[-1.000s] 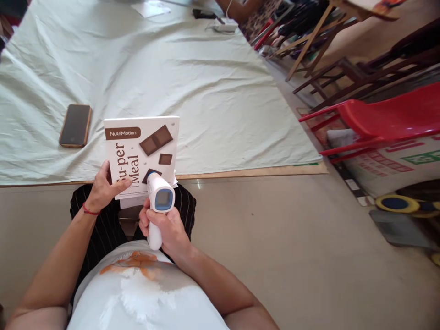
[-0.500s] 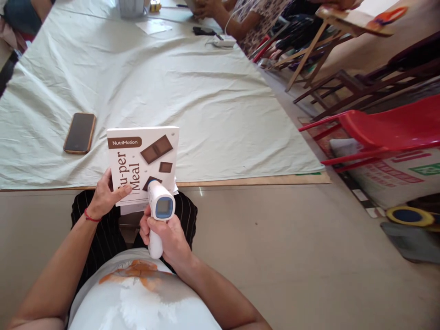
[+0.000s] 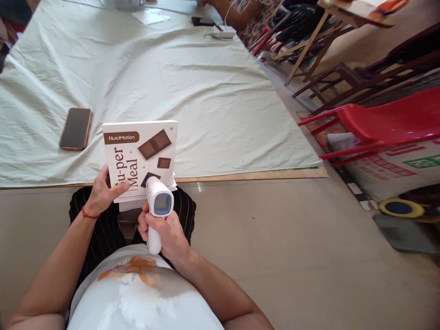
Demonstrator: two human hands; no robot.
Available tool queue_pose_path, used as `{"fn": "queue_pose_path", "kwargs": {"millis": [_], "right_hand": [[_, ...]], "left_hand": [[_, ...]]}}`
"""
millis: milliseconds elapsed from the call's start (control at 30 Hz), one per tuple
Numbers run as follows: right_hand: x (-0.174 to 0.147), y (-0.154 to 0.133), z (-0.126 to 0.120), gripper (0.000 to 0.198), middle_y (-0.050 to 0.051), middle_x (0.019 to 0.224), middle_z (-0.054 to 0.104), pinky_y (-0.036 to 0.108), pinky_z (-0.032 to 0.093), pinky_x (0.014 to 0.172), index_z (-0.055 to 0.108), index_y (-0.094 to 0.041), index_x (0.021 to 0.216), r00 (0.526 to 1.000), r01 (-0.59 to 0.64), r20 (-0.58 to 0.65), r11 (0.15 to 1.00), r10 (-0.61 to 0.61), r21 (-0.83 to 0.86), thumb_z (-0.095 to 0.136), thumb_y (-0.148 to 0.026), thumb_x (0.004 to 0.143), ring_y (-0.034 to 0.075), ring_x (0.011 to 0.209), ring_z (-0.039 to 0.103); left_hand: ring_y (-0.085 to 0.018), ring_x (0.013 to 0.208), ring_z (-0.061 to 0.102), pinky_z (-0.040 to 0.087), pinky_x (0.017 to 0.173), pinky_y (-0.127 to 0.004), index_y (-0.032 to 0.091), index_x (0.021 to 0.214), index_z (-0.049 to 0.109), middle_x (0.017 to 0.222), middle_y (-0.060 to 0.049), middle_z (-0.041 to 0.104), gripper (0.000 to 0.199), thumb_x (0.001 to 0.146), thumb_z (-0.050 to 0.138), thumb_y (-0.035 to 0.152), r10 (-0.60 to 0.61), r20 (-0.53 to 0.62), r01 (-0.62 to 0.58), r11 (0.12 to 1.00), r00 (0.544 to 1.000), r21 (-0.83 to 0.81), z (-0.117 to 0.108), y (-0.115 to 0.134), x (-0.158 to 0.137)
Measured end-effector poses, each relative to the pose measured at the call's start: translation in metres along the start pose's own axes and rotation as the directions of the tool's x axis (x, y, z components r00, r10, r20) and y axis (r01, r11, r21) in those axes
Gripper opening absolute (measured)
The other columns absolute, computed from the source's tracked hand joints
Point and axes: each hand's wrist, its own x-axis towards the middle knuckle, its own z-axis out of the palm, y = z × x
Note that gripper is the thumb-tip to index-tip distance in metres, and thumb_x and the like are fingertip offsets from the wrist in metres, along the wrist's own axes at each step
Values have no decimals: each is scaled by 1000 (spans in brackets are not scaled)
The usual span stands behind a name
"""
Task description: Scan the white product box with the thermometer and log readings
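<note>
My left hand (image 3: 105, 190) grips the lower left side of a white NutriMotion box (image 3: 151, 160), its thumb across the printed front. Brown chocolate pieces are pictured on the box, which stands tilted at the table's near edge. In my right hand (image 3: 168, 231) is a white infrared thermometer (image 3: 158, 195), fingers wrapped round its handle. Its blue-rimmed screen faces me and looks blank. The thermometer's nose is close to the lower right of the box; whether they touch I cannot tell. Some white paper shows beneath the box.
A phone (image 3: 76, 129) lies on the pale tablecloth (image 3: 223, 110) to the left. Farther back are a sheet of paper (image 3: 150, 17), a white power strip (image 3: 223, 31) and another person's arm (image 3: 237, 13). To the right stand a red chair (image 3: 385, 123) and a folding wooden table (image 3: 354, 13).
The view has shifted slightly, so most of the scene sits a little higher and farther left. Both hands keep their holds on the box and the thermometer.
</note>
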Motion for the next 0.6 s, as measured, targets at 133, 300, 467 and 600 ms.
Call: {"fn": "queue_pose_path", "kwargs": {"millis": [133,300,467,600], "right_hand": [[-11,-8,-6,16,-3,54,58,26,33,46,60,-22,73,998,-4,65,997,8,-71,74,-30,71,11,46,46],[2,-62,-57,35,0,74,68,32,47,59,63,-23,95,859,308,-241,831,-452,-464,81,-41,71,15,58,56],[76,-137,-140,36,10,96,71,37,47,74,66,-20,98,714,-232,-341,253,-611,-939,77,-43,73,26,87,64],[112,-154,-182,30,17,106,71,36,43,74,72,-17,103,780,-479,-362,-116,-511,-870,70,-39,84,29,94,66]], "left_hand": [[-31,100,77,65,86,-42,17,113,64,114,-14,79,68,66,96,55,-23,-30,22,999,999,-29,1,1,-2],[-33,104,77,65,87,-43,16,115,63,116,-15,78,70,67,96,55,-46,-71,40,995,996,-95,2,-1,-2],[-31,99,77,64,84,-42,16,112,63,112,-14,79,72,63,97,56,-73,-172,38,979,982,-200,5,-8,-2],[-33,105,76,63,90,-44,17,117,64,117,-14,78,73,64,98,54,-104,-162,56,959,981,-279,5,-2,-7]]}}
